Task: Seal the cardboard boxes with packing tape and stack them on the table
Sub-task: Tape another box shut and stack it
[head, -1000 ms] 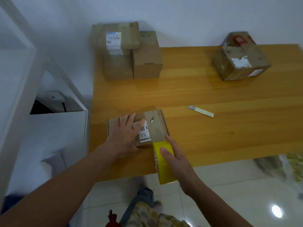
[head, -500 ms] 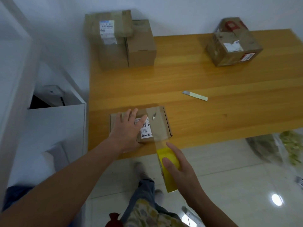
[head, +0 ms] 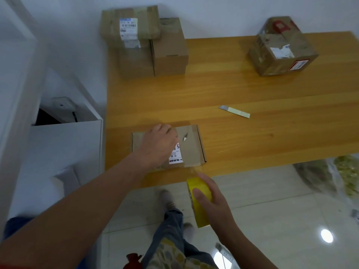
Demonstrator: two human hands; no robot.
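A flat cardboard box (head: pixel 194 150) with a white label lies at the near left edge of the wooden table (head: pixel 252 84). My left hand (head: pixel 157 146) presses down on its top, fingers bent and blurred. My right hand (head: pixel 215 206) grips a yellow roll of packing tape (head: pixel 197 193) below the table's front edge. A clear strip of tape runs from the roll up over the box's near side and across its top. At the far left corner stand stacked boxes (head: pixel 169 53), with a labelled one (head: pixel 130 22) on top. Another taped box (head: pixel 281 49) sits at the far right.
A small cutter blade (head: pixel 234 112) lies on the table right of the flat box. A white cabinet (head: pixel 64 148) stands against the table's left side. A plastic bag (head: pixel 340 177) lies on the tiled floor at the right. My legs show below.
My right hand has pulled the tape roll down and away from the box, past the table's edge, drawing out more tape. My left hand's fingers have bent and shifted left on the box.
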